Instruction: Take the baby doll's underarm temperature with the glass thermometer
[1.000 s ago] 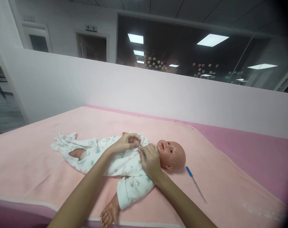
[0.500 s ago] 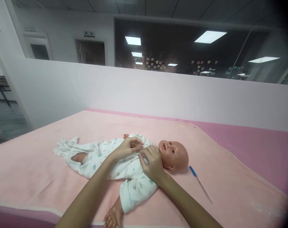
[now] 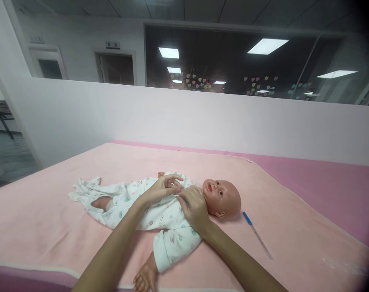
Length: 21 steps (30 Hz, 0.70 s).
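Observation:
A baby doll point(image 3: 227, 198) lies on its back, head to the right, dressed in a white printed garment point(image 3: 154, 217). Both hands are at the doll's chest, their fingertips nearly meeting. My left hand point(image 3: 164, 190) has its thumb and fingers curled together at the front of the garment. Beside the doll's chin, my right hand point(image 3: 195, 205) is bent with its fingers closed at the same spot. What the fingertips pinch is too small to make out. One bare doll leg shows through an opening in the garment at the left.
A thin clear stick with a blue end point(image 3: 247, 218) lies right of the doll's head. A pink blanket point(image 3: 81, 162) covers the surface, with a white partition point(image 3: 202, 121) behind it. At the far left stands a table point(image 3: 2, 113).
The fingers of my left hand have shifted slightly at the doll's chest. My right hand and the doll stay nearly where they were.

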Each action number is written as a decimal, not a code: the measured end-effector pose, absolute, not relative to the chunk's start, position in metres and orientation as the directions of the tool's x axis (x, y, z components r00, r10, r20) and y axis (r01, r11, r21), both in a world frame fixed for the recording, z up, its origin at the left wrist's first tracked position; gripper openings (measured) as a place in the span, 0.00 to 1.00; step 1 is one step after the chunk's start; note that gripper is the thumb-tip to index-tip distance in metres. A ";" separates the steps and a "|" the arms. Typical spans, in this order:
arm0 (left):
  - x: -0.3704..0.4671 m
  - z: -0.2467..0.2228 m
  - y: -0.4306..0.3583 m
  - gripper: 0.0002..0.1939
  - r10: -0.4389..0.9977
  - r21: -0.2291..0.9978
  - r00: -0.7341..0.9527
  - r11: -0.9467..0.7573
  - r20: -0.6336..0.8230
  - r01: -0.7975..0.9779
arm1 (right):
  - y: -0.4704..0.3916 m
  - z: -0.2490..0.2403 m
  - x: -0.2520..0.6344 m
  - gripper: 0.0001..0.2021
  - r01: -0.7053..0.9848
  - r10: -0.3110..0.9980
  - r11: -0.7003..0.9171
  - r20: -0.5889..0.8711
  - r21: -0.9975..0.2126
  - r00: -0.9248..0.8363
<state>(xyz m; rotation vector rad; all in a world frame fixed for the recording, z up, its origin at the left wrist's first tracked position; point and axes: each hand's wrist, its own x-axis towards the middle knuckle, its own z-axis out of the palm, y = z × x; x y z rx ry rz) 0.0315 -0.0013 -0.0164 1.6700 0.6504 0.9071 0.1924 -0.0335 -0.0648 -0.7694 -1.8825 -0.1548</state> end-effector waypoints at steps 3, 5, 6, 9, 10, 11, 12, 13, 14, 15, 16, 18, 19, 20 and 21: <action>0.028 -0.015 -0.002 0.20 0.765 0.956 0.608 -0.292 0.212 0.034 | -0.033 -0.066 0.192 0.06 0.563 0.443 0.786 0.868 -0.255 -0.225; 0.025 -0.014 -0.002 0.24 0.745 0.952 0.641 -0.298 0.183 0.075 | -0.032 -0.067 0.192 0.06 0.555 0.448 0.786 0.869 -0.272 -0.208; 0.023 -0.013 -0.002 0.26 0.742 0.949 0.648 -0.301 0.173 0.091 | -0.032 -0.068 0.192 0.05 0.552 0.452 0.785 0.869 -0.281 -0.200; 0.021 -0.014 -0.001 0.27 0.756 0.954 0.635 -0.283 0.158 0.099 | -0.031 -0.068 0.192 0.05 0.547 0.464 0.782 0.866 -0.300 -0.187; 0.021 -0.014 -0.001 0.27 0.762 0.959 0.629 -0.270 0.155 0.090 | -0.031 -0.068 0.192 0.05 0.545 0.465 0.781 0.865 -0.303 -0.186; 0.020 -0.015 -0.001 0.27 0.767 0.964 0.623 -0.256 0.154 0.077 | -0.031 -0.068 0.192 0.05 0.544 0.465 0.782 0.866 -0.304 -0.184; 0.020 -0.016 0.000 0.28 0.770 0.968 0.619 -0.243 0.154 0.061 | -0.031 -0.067 0.192 0.05 0.543 0.464 0.782 0.867 -0.305 -0.182; 0.020 -0.016 0.000 0.28 0.772 0.971 0.616 -0.233 0.157 0.045 | -0.032 -0.067 0.192 0.05 0.542 0.462 0.783 0.868 -0.304 -0.181; 0.020 -0.017 0.001 0.29 0.772 0.973 0.615 -0.228 0.162 0.030 | -0.032 -0.066 0.192 0.05 0.542 0.460 0.784 0.869 -0.303 -0.181; 0.021 -0.017 0.001 0.29 0.771 0.974 0.614 -0.227 0.168 0.018 | -0.033 -0.065 0.192 0.05 0.542 0.459 0.785 0.870 -0.301 -0.181; 0.021 -0.018 0.001 0.30 0.769 0.973 0.614 -0.229 0.176 0.008 | -0.033 -0.065 0.192 0.05 0.543 0.459 0.784 0.870 -0.301 -0.181; 0.022 -0.018 0.001 0.31 0.765 0.972 0.615 -0.234 0.191 -0.010 | -0.034 -0.065 0.192 0.05 0.550 0.464 0.779 0.867 -0.301 -0.181; 0.022 -0.018 0.001 0.31 0.765 0.972 0.613 -0.234 0.195 -0.016 | -0.034 -0.065 0.192 0.05 0.557 0.467 0.774 0.866 -0.301 -0.180; 0.022 -0.017 0.000 0.32 0.768 0.973 0.610 -0.231 0.196 -0.022 | -0.034 -0.065 0.192 0.05 0.564 0.470 0.769 0.864 -0.301 -0.179; 0.023 -0.017 0.000 0.32 0.771 0.974 0.606 -0.226 0.196 -0.027 | -0.035 -0.065 0.192 0.05 0.572 0.474 0.763 0.862 -0.300 -0.179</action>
